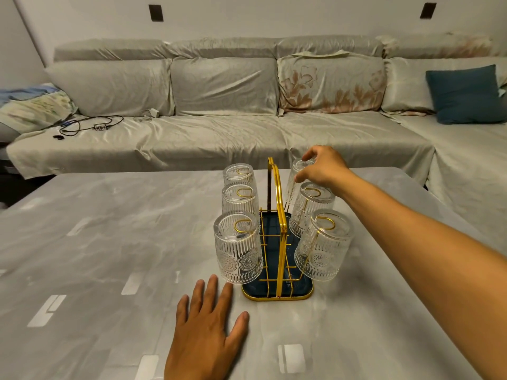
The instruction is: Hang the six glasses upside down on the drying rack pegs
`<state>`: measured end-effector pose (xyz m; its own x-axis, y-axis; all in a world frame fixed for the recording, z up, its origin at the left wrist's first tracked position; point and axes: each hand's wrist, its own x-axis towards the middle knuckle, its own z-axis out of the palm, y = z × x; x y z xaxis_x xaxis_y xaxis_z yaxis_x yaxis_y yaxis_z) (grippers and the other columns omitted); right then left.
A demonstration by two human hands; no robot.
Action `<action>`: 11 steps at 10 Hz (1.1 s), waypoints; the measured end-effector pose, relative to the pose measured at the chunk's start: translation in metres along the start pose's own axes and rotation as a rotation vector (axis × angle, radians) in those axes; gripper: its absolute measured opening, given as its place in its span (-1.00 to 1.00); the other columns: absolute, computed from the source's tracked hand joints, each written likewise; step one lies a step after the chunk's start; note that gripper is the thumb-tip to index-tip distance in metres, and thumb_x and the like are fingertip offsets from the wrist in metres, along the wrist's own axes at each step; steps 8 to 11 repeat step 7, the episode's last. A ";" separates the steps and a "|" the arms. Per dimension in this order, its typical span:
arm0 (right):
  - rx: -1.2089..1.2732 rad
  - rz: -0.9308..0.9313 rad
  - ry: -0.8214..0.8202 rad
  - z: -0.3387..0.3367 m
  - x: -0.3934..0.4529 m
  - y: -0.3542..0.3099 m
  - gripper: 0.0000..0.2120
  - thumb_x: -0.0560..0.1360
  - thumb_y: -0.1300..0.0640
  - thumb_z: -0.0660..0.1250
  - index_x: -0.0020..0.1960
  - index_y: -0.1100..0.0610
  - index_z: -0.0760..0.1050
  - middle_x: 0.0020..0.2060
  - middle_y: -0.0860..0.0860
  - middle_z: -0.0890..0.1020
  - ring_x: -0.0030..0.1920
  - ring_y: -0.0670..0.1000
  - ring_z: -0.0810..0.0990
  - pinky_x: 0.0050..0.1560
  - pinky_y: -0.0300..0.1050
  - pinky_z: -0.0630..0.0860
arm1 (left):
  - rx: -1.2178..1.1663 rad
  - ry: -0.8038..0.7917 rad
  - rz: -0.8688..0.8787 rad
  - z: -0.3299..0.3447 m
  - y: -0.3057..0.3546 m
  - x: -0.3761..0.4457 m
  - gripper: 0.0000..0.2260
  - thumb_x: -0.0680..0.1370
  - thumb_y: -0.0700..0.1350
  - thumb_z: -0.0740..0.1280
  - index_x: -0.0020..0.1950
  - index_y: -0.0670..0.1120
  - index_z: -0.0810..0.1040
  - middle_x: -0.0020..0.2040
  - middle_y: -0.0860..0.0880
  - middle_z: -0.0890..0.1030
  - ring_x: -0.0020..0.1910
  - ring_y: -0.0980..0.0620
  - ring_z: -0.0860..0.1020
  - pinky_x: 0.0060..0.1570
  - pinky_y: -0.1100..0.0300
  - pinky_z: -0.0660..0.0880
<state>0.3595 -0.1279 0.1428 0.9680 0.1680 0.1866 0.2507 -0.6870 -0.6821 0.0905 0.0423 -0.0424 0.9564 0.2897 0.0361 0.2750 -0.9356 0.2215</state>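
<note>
Six glasses hang upside down on the gold drying rack point(277, 242), your right hand point(322, 165) closed around the far right glass point(297, 178), your left hand point(205, 333) flat, fingers spread, on the tabletop point(96, 242); next, probably, let go gently.

Dim warm indoor light from overhead, pale rectangular glare patches across the glossy table point(109, 242) left of and nearer than the drying rack point(277, 270), soft faint shadows, wide-angle bowing at frame edges, focus acceptably sharp.
</note>
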 end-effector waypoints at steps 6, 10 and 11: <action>-0.038 -0.024 -0.035 0.001 -0.005 0.004 -0.49 0.28 0.03 0.54 0.15 0.08 0.45 0.21 0.09 0.51 0.01 0.05 0.47 -0.09 -0.05 0.46 | -0.051 0.020 -0.002 0.005 -0.001 0.001 -0.39 0.40 0.47 -0.32 0.37 0.32 -0.43 0.46 0.16 -0.39 0.46 0.09 -0.42 0.40 0.01 -0.42; 0.085 -0.087 0.026 -0.026 -0.043 -0.002 -0.51 0.34 -0.06 0.47 0.20 0.03 0.44 0.22 0.04 0.51 0.06 0.01 0.46 -0.05 -0.07 0.42 | -0.227 -0.013 -0.031 -0.008 0.001 -0.001 -0.36 0.49 0.44 -0.06 0.53 0.28 -0.09 0.53 0.16 -0.22 0.56 0.08 -0.22 0.46 0.01 -0.30; 0.085 -0.087 0.026 -0.026 -0.043 -0.002 -0.51 0.34 -0.06 0.47 0.20 0.03 0.44 0.22 0.04 0.51 0.06 0.01 0.46 -0.05 -0.07 0.42 | -0.227 -0.013 -0.031 -0.008 0.001 -0.001 -0.36 0.49 0.44 -0.06 0.53 0.28 -0.09 0.53 0.16 -0.22 0.56 0.08 -0.22 0.46 0.01 -0.30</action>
